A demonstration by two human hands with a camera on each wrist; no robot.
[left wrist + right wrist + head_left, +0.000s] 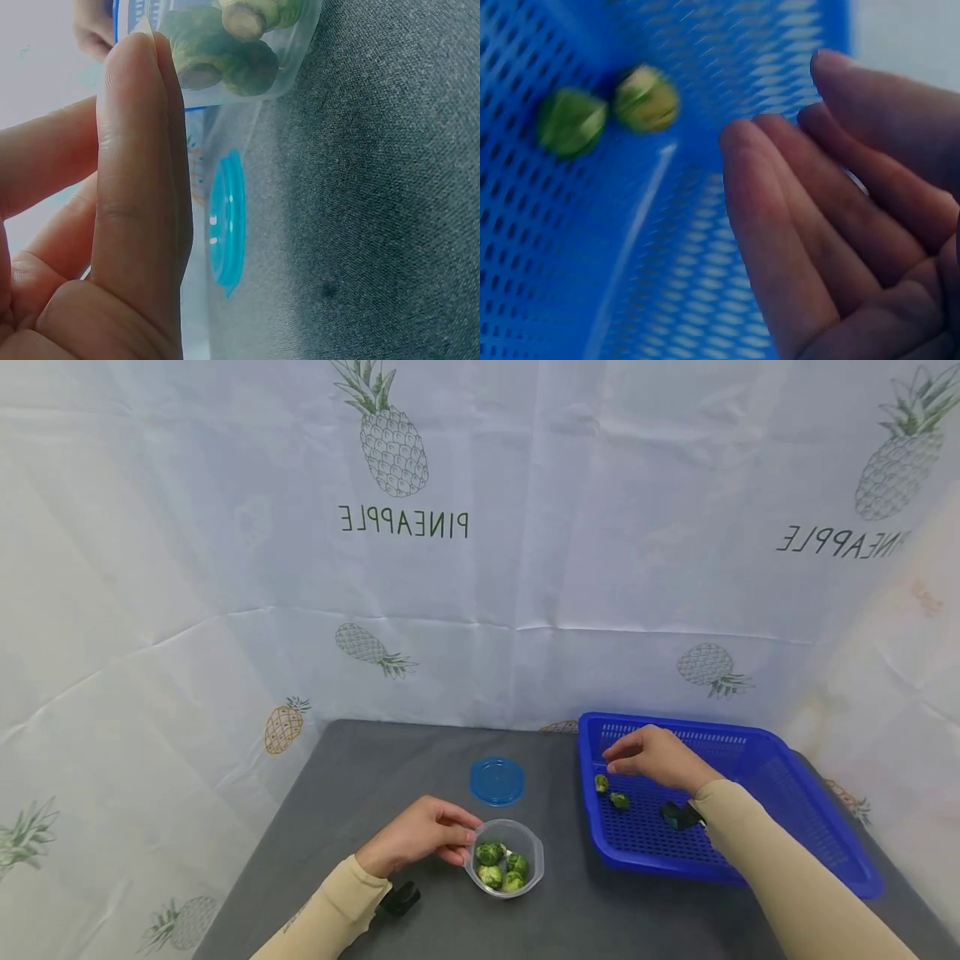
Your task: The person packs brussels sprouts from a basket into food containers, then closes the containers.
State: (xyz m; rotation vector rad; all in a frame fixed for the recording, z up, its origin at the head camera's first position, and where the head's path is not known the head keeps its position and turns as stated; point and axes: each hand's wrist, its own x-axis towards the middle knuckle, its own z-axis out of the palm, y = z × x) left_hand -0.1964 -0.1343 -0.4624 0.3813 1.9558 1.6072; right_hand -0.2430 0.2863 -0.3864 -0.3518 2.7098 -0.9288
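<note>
A small clear plastic container (536, 870) stands on the grey table with several Brussels sprouts (491, 853) inside. My left hand (424, 837) pinches its rim at the left side, thumb toward me; the thumb covers part of the rim in the left wrist view. Over the left part of a blue perforated basket (645, 862) hovers my right hand (663, 760), fingers gently bent and nothing between them. Below those fingertips, two Brussels sprouts lie on the basket floor, one sprout (571, 122) beside the other sprout (646, 99) in the right wrist view.
A round blue lid (497, 781) lies flat on the table (375, 768) behind the container. The basket takes up the table's right side. A white curtain (480, 577) with pineapple prints hangs right behind the table and along both sides.
</note>
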